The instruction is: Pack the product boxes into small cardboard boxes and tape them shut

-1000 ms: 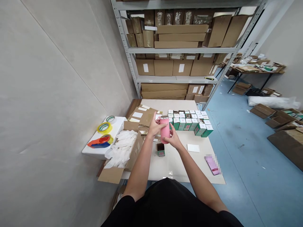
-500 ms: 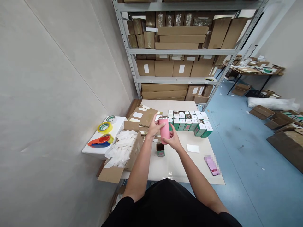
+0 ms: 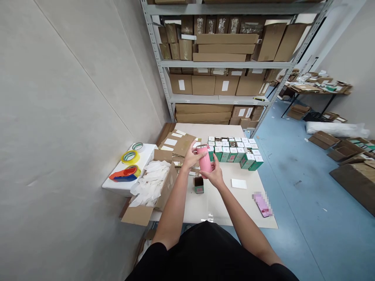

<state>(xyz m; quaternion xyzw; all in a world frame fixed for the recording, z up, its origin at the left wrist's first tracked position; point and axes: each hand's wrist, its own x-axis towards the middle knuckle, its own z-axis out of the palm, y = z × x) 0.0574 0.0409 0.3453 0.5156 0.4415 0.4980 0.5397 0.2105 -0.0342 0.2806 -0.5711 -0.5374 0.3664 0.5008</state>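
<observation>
Both my hands hold a pink tumbler (image 3: 205, 163) with a silver top, slightly tilted above the table. My left hand (image 3: 192, 157) grips its upper part from the left, thumb across the front. Around the lower right side curls my right hand (image 3: 215, 173). Just below the tumbler stands a small green box (image 3: 199, 186), its top open and dark inside. Behind my right hand, several green-and-white boxes (image 3: 228, 152) stand in rows; a few have open tops.
A carton of white paper (image 3: 150, 183) stands at the left, beside tape rolls (image 3: 130, 157) and an orange-and-blue tape dispenser (image 3: 124, 174). A white card (image 3: 239, 183) and a pink phone-like item (image 3: 263, 205) lie right. Flattened cardboard (image 3: 178, 142) and a box-filled shelf (image 3: 222, 98) are behind.
The tumbler has turned and tilted slightly in my hands, its base shifting a little right. A small pink piece now shows at its top right. Both hands keep hold.
</observation>
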